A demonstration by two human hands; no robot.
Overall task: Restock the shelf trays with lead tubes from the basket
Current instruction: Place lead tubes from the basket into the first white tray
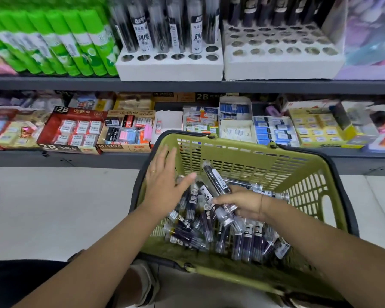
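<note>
A green plastic basket sits tilted in front of me, holding several clear lead tubes with dark contents. My right hand is inside the basket and grips one lead tube that sticks up toward the far wall. My left hand hovers over the basket's left rim with fingers straight and spread, holding nothing. On the top shelf, a white foam tray has tubes standing in its back rows and bare holes in front. Beside it a second white tray shows mostly bare holes.
Green glue sticks fill the top shelf's left. The lower shelf holds eraser boxes and other small packs. A grey shelf edge runs between the levels. Pale floor tiles lie to the left.
</note>
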